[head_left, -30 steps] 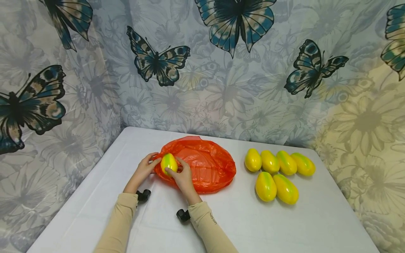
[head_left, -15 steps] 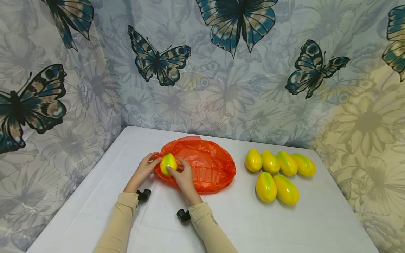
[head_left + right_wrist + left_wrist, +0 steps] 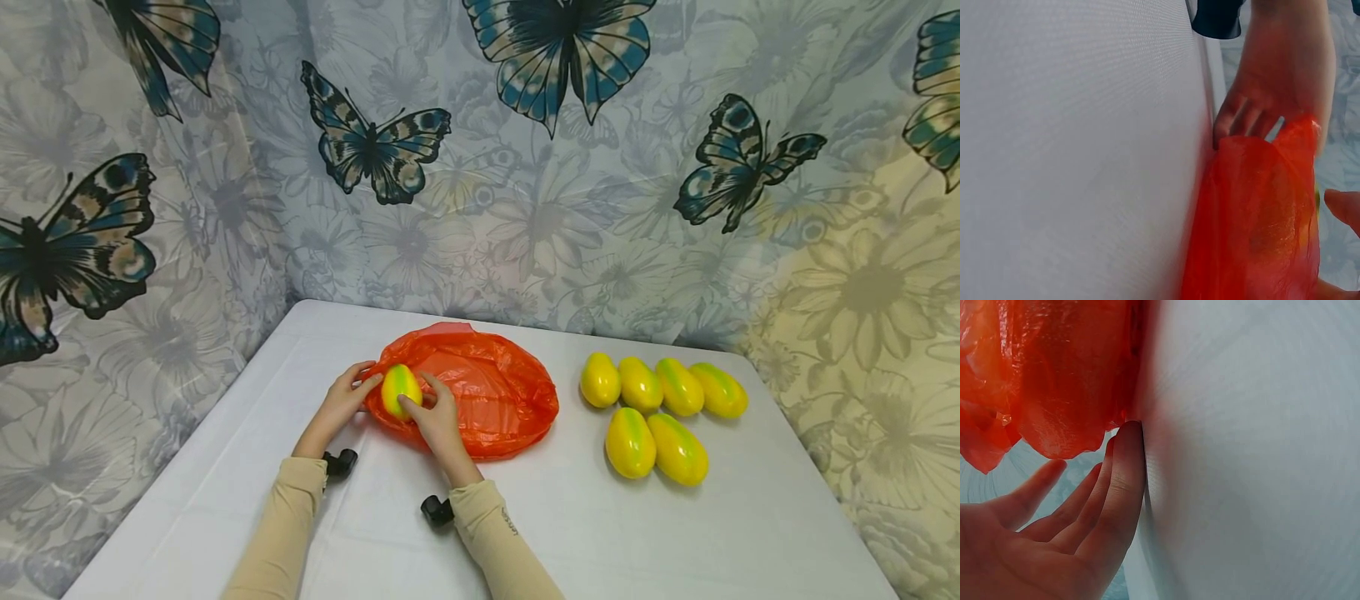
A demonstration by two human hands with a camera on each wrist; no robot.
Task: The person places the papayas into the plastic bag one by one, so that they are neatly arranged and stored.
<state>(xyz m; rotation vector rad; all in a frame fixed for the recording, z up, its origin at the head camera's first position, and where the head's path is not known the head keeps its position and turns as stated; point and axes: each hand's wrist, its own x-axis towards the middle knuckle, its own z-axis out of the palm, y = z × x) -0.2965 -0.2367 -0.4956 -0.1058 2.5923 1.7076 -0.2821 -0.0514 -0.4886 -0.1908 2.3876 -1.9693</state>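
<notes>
Orange film, thin and crinkled: I take the bag as landmark. At its near-left mouth I see my right hand gripping a yellow-green mango with curled thumb and fingers, while my left hand holds the bag's rim, thumb against the fruit. I judge the mango smooth, glossy, rigid and possibly slippery; best taken round its widest middle. The bag looks limp and light, likely to collapse unless its rim is held. On the white table, six more mangoes lie in a cluster well right of the bag, clear of both hands. Beyond the bag hangs a butterfly curtain
</notes>
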